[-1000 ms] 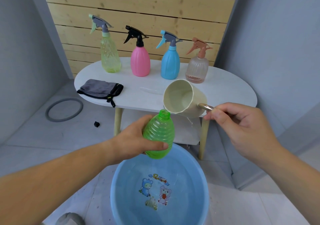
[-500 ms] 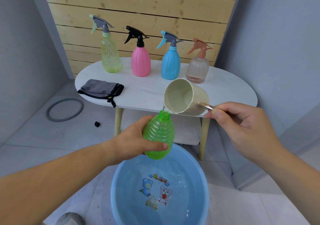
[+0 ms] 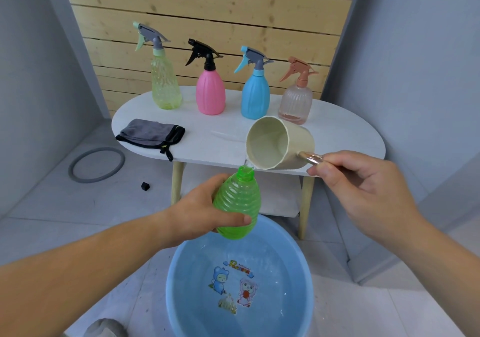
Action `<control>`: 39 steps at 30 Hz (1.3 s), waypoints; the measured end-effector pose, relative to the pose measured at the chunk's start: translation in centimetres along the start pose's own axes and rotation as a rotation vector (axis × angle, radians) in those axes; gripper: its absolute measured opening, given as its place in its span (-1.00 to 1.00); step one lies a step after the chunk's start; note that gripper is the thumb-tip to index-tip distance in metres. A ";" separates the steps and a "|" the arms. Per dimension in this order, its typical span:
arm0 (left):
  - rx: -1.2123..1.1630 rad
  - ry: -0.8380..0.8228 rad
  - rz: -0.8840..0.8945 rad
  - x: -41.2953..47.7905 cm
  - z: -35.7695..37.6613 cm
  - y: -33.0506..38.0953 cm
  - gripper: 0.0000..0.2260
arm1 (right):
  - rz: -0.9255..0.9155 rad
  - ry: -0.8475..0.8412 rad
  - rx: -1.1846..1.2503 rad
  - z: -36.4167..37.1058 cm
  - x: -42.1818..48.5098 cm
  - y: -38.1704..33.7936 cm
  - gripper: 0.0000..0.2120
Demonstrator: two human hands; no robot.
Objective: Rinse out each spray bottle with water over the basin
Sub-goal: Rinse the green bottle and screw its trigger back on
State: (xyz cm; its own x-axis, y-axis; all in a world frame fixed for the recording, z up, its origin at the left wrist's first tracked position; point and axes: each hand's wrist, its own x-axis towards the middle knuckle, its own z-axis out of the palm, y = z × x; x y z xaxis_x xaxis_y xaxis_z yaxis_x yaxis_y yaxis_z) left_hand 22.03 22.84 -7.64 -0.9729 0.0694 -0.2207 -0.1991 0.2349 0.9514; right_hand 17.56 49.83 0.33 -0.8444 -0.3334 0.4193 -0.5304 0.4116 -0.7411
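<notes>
A grey ring (image 3: 96, 164) lies on the floor at far left. On the white table (image 3: 342, 139) a grey cloth (image 3: 150, 135) sits in front of a yellow bottle (image 3: 165, 87) and a pink bottle (image 3: 210, 92), both capped with sprayers. The left hand (image 3: 200, 214) is wrapped round the green bottle (image 3: 237, 206), which is uncapped, tilted slightly and held above the blue basin (image 3: 179, 284), which holds water. A blue bottle (image 3: 255, 95) stands behind. The cream cup (image 3: 275, 144) is tipped, with its lip just over the green bottle's neck and water trickling in. A clear bottle (image 3: 296, 103) stands beyond it. The right hand (image 3: 363, 180) pinches the cup's metal handle.
</notes>
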 end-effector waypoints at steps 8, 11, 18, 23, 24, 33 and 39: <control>0.005 -0.002 -0.004 -0.1 0.1 0.0 -0.30 | -0.033 0.005 -0.002 -0.1 0.0 0.0 -0.86; 0.002 0.001 -0.013 0.0 0.1 -0.1 -0.31 | -0.055 0.009 -0.017 0.0 0.1 0.0 -0.84; 0.000 -0.001 -0.011 0.0 0.1 -0.1 -0.31 | -0.113 0.008 -0.039 0.0 0.2 0.2 -0.84; 0.000 -0.001 -0.012 0.1 0.1 -0.1 -0.34 | -0.131 0.016 -0.038 0.0 0.2 0.3 -0.84; 0.000 0.001 -0.012 0.1 0.1 -0.1 -0.34 | -0.137 0.017 -0.041 0.0 0.2 0.3 -0.84; 0.000 -0.005 -0.010 0.0 0.2 -0.2 -0.33 | -0.218 0.028 -0.105 0.0 0.3 0.4 -0.87; 0.000 -0.001 -0.013 0.0 0.2 -0.3 -0.31 | -0.261 0.040 -0.149 0.0 0.4 0.6 -0.86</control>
State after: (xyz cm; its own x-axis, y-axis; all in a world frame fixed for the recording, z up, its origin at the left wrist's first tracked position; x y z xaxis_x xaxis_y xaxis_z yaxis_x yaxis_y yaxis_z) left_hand 22.06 23.00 -7.95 -0.9700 0.0675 -0.2337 -0.2121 0.2362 0.9483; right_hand 16.86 49.94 0.05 -0.6789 -0.4117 0.6079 -0.7325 0.4369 -0.5221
